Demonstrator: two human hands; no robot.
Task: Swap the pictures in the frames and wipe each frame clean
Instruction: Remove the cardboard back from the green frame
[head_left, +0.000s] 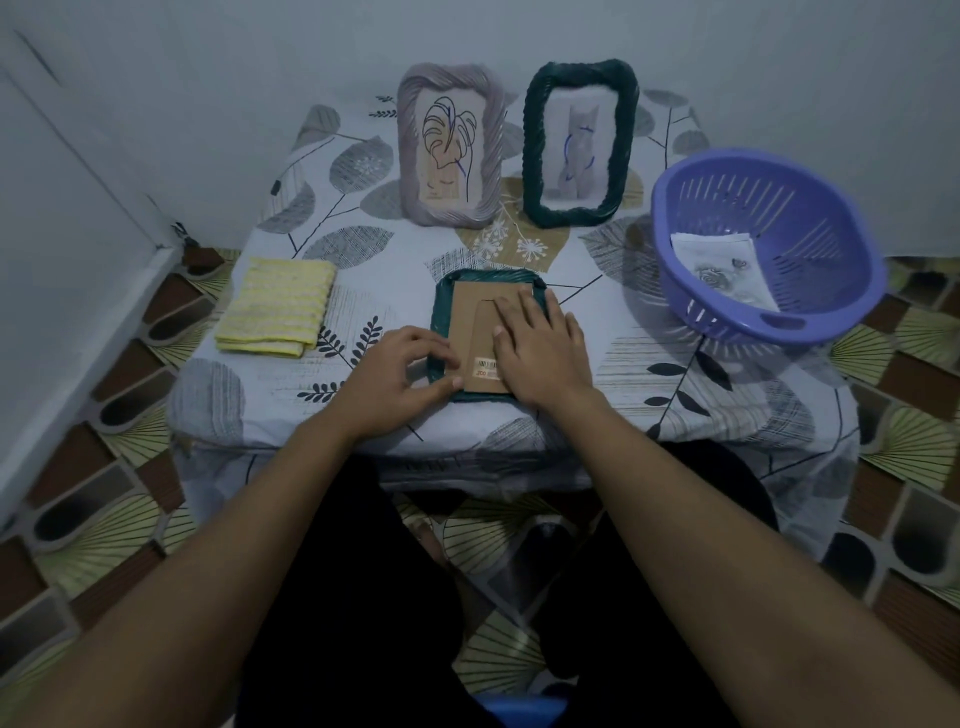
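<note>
A dark green frame (441, 312) lies face down near the table's front edge, its brown cardboard back (475, 322) facing up. My right hand (540, 353) presses flat on the cardboard with straight fingers. My left hand (400, 374) has curled fingers at the frame's lower left corner, thumb on the cardboard edge. At the back, a grey frame (449, 148) with a leaf line drawing and a second dark green frame (579, 143) with a faint figure drawing stand upright against the wall. A folded yellow cloth (278, 306) lies at the left.
A purple plastic basket (769, 244) at the table's right edge holds a printed picture (722, 265). The low table (649, 364) has a leaf-patterned cover. A wall stands behind, a white panel at the left, patterned floor all round.
</note>
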